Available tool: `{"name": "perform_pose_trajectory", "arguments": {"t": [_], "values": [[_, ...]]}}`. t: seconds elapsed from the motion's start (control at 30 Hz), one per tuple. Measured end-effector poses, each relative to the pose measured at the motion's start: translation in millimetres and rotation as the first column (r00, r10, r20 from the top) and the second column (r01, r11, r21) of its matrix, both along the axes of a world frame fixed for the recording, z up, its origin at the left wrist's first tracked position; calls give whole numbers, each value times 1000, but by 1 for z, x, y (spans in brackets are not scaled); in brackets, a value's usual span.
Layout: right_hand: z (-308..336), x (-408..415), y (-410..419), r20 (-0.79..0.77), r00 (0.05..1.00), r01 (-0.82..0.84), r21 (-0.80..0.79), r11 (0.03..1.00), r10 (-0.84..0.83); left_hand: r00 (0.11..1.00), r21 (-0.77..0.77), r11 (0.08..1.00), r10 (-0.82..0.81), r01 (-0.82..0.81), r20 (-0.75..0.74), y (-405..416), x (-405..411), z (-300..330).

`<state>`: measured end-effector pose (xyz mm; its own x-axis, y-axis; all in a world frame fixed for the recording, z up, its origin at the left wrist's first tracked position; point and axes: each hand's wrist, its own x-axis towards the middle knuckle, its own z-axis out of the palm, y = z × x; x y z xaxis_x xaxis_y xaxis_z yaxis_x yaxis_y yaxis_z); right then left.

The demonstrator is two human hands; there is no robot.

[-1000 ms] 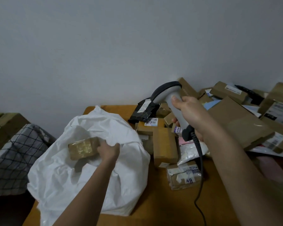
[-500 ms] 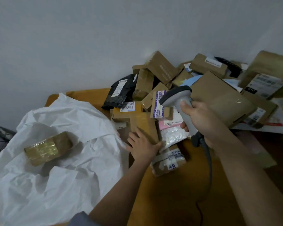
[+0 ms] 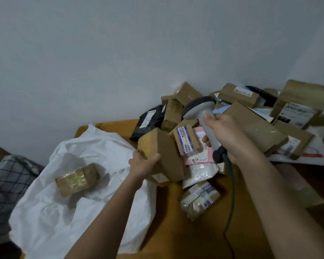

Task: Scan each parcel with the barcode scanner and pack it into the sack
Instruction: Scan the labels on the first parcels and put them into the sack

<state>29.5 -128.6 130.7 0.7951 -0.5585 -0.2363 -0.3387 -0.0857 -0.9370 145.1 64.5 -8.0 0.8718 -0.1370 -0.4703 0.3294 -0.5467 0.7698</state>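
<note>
My left hand point(image 3: 143, 162) grips a plain brown cardboard box point(image 3: 163, 156) by its left edge and holds it tilted above the table, at the near edge of the parcel pile. My right hand point(image 3: 225, 135) holds the grey barcode scanner point(image 3: 204, 116) by its handle, its head pointing left over the box. The white sack point(image 3: 82, 212) lies crumpled at the left. On the sack rests a tape-wrapped brown parcel point(image 3: 77, 179).
A pile of brown boxes point(image 3: 251, 126) and a black mailer point(image 3: 148, 120) fills the back right of the orange table point(image 3: 195, 240), against the wall. A taped parcel point(image 3: 200, 200) and a white bubble mailer point(image 3: 200, 172) lie near the front. The scanner's cable point(image 3: 231, 202) hangs down. Checked fabric point(image 3: 6, 184) sits at the far left.
My left hand let go of the taped parcel on the sack, reached to the pile and lifted a brown box. The scanner came closer over the box.
</note>
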Motion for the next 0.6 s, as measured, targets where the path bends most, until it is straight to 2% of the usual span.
{"name": "perform_pose_trajectory", "arguments": {"t": [0.13,0.3,0.37,0.43,0.47,0.5,0.57,0.6], "values": [[15,8,13,88,996,-30,19,999,28,990,-208,968,143,-141,-9,25,5,29],[20,15,19,137,991,-6,110,994,-9,953,-480,824,240,-300,-183,43,4,59],[17,17,17,136,990,15,140,990,-34,957,-530,797,252,-289,-142,47,1,63],[14,18,12,136,989,36,179,983,-61,970,-482,858,236,-178,62,49,-2,61],[12,20,9,135,988,43,200,979,-71,953,-404,910,195,-87,233,50,-5,61],[11,21,6,132,988,47,217,975,-77,899,-290,957,124,4,421,50,-7,63],[9,23,2,125,989,51,247,968,-84,691,9,993,-86,115,718,50,-12,66],[7,24,1,122,988,55,269,962,-91,575,149,981,-195,127,794,48,-14,69]]}}
